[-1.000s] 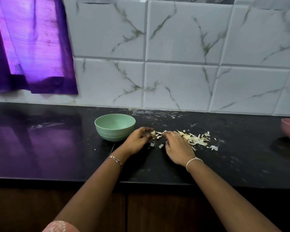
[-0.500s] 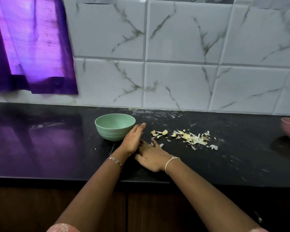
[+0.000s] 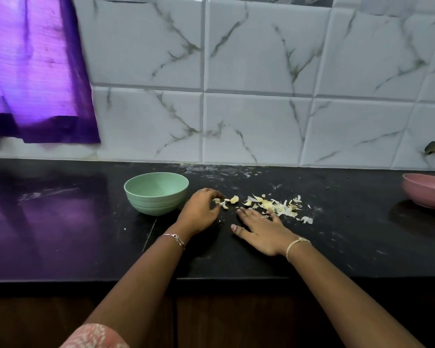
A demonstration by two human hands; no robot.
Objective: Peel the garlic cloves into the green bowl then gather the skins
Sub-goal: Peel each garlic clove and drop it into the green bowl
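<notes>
**Where garlic skins [image 3: 276,205] lay strewn, two hands rested**

Because its fingers [image 3: 211,193] curled over the strew's left end, the left hand [image 3: 199,212] hid whether it pinched any. The right hand [image 3: 261,228] lay flat, straight fingertips touching the skins. The green bowl [image 3: 156,204] stood just left on the black counter [image 3: 349,242].
</notes>
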